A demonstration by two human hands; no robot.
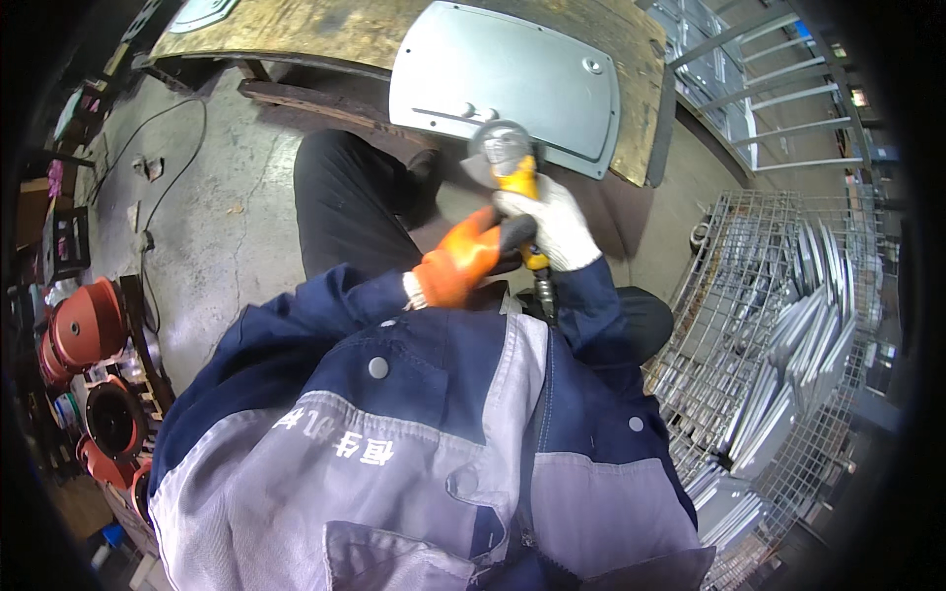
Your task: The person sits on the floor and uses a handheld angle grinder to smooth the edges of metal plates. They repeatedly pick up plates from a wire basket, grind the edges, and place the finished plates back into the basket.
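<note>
Currently, right-hand fingers: closed around the body of a yellow power tool (517,184); by them, in the white-gloved right hand (558,222), the tool is held.
Left-hand fingers: partly curled and blurred; the orange-gloved left hand (461,258) is placed against or just beside the tool's lower body, and whether anything is gripped by it cannot be told.
Tool head: a round disc (505,144) is carried at the upper end, overlapping the panel's lower edge in the view; whether contact is made cannot be told.
Panel: a pale grey metal panel (512,84) is laid flat on the wooden bench (639,94), upper middle of the frame, with small round fittings and edge holes.
Progress: the panel is already set on the bench and the tool in hand; worked and unworked stretches cannot be told apart, so what is left cannot be judged.
Surroundings: flat metal pieces (778,394) are stacked in a wire basket (727,234) at right; red round parts (91,330) are kept at left.
Writing: white characters are printed on the jacket (266,497); no marking can be read on tool or panel.
</note>
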